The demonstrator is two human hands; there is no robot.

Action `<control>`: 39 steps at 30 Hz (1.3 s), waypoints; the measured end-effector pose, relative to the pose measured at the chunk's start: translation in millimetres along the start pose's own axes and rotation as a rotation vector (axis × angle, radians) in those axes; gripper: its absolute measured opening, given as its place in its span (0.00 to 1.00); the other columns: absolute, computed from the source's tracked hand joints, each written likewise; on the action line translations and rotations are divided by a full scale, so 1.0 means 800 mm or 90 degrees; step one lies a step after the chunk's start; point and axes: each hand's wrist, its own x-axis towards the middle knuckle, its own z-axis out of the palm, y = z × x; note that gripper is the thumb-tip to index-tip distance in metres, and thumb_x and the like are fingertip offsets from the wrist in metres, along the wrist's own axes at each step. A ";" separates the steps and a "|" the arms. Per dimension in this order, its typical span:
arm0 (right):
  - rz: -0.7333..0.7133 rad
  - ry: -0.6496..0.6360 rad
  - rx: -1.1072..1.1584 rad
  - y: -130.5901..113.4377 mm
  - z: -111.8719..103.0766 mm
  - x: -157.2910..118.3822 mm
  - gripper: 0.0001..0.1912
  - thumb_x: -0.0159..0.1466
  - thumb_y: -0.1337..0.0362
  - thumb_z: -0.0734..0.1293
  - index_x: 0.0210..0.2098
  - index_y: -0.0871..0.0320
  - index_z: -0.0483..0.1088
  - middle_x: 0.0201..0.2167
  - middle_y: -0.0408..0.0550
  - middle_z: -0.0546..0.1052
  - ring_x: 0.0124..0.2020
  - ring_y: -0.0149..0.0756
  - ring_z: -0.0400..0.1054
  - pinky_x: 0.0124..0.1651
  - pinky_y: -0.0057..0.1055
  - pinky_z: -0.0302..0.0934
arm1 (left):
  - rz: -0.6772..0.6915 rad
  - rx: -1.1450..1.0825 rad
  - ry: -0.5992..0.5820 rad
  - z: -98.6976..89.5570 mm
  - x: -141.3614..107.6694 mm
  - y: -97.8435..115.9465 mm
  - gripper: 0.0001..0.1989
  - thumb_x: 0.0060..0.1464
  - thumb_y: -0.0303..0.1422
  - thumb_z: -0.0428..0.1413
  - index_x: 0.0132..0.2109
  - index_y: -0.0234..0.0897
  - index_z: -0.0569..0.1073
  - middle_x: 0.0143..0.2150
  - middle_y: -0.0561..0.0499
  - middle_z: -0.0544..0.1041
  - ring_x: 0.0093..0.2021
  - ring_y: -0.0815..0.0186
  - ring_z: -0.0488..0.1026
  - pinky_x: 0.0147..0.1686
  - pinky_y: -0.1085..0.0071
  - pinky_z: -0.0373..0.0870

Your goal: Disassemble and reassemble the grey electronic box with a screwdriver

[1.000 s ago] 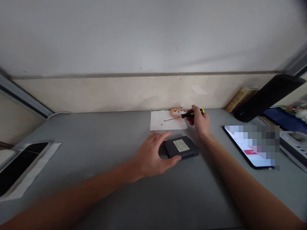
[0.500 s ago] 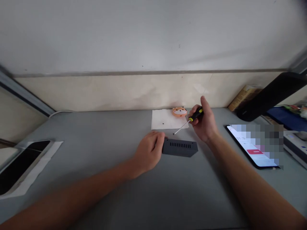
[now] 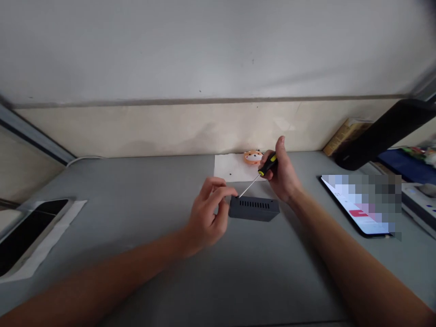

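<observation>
A dark grey box [image 3: 255, 210] with a row of slots along its upper face stands on the grey table. My left hand [image 3: 209, 211] is at its left end, thumb against the side and a fingertip at the top left corner, gripping it. In my right hand [image 3: 281, 170] is a screwdriver [image 3: 268, 164] with a black and yellow handle, its shaft slanting down left. Its tip is at the box's top left corner, close to my left fingertip. Behind the box lies white paper [image 3: 225, 165], bearing a tiny dark piece [image 3: 230, 174] and an orange animal-faced case [image 3: 252, 157].
At the right lies a lit phone [image 3: 354, 206], with a black cylinder [image 3: 374, 136] and a book [image 3: 342, 136] behind it. A dark-screened device [image 3: 34, 231] rests on paper at the left. A pale wall [image 3: 153, 129] closes the table's back.
The screwdriver has moved down and left, its tip now at the box's corner. My left hand's fingers have lifted and bent, one reaching to that corner.
</observation>
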 end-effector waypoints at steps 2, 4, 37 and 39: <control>0.003 0.004 0.001 -0.001 0.001 -0.001 0.41 0.55 0.22 0.60 0.17 0.55 0.64 0.13 0.40 0.62 0.13 0.23 0.48 0.18 0.29 0.43 | 0.000 0.009 0.008 0.000 -0.001 -0.001 0.15 0.63 0.17 0.47 0.44 0.41 0.72 0.42 0.51 0.69 0.36 0.69 0.69 0.37 0.70 0.70; 0.003 0.006 0.003 -0.002 0.003 -0.002 0.41 0.56 0.22 0.59 0.16 0.55 0.64 0.13 0.40 0.62 0.13 0.23 0.48 0.18 0.29 0.43 | -0.003 0.014 0.019 0.000 -0.001 -0.001 0.15 0.63 0.17 0.48 0.43 0.41 0.72 0.42 0.51 0.68 0.36 0.69 0.69 0.36 0.70 0.70; -0.105 0.118 -0.158 0.014 -0.002 0.004 0.36 0.59 0.28 0.64 0.24 0.56 0.73 0.16 0.42 0.68 0.17 0.27 0.58 0.22 0.29 0.54 | 0.027 0.077 -0.005 -0.003 -0.003 0.007 0.19 0.60 0.19 0.48 0.55 0.40 0.69 0.53 0.43 0.75 0.53 0.58 0.75 0.52 0.59 0.73; -0.117 0.104 -0.158 0.014 0.000 0.004 0.35 0.58 0.28 0.65 0.24 0.55 0.73 0.17 0.42 0.69 0.16 0.27 0.58 0.22 0.29 0.54 | 0.071 0.052 -0.059 -0.004 -0.001 0.010 0.18 0.61 0.20 0.48 0.55 0.40 0.68 0.53 0.43 0.77 0.53 0.59 0.76 0.52 0.61 0.73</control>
